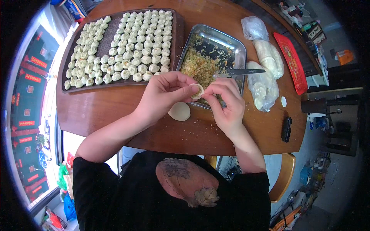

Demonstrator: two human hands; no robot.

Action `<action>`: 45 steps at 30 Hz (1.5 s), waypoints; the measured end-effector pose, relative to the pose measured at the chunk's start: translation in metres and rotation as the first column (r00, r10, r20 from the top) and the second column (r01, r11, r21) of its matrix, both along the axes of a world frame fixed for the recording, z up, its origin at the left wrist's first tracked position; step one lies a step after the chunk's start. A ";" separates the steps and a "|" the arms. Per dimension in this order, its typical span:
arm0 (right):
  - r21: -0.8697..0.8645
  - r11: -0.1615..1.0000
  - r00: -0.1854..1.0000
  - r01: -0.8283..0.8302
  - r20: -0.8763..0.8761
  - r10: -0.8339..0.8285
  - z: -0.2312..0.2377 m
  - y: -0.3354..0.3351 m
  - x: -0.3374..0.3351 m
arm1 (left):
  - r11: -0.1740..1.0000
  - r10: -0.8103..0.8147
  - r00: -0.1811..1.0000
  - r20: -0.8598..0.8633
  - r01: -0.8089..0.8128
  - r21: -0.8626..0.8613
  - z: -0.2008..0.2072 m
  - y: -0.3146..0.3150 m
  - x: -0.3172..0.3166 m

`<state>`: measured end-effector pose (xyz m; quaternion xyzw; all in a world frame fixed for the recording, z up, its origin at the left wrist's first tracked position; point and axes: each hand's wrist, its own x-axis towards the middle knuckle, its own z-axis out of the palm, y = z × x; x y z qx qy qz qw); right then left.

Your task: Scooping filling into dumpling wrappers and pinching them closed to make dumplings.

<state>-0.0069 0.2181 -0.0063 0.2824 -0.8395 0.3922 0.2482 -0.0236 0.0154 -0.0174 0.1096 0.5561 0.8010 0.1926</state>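
Between my two hands is a partly gathered dumpling [197, 91], a pale dough wrapper with filling showing inside. My left hand [166, 91] cups it with the thumb over its edge. With thumb and forefinger, my right hand [226, 98] pinches the wrapper's right rim. A flat round dough wrapper [179, 111] lies on the wooden table just below my left hand. Behind my hands stands a metal tray [239, 45] of chopped filling [201, 63]. A flat spatula or knife [243, 72] rests across that tray's right side, its other end in the filling.
A large dark tray [103, 43] at the far left carries rows of finished dumplings [142, 46]. To the right lie plastic bags of dough [266, 57], a red tray [290, 61], a white disc [283, 101] and a black object [286, 129]. A wooden chair [283, 177] stands at the table's near right.
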 end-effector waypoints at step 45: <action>0.027 0.998 0.998 -0.064 -0.023 0.065 0.001 0.002 -0.001 | 1.000 0.014 0.999 -0.043 -0.014 0.006 0.004 0.001 0.003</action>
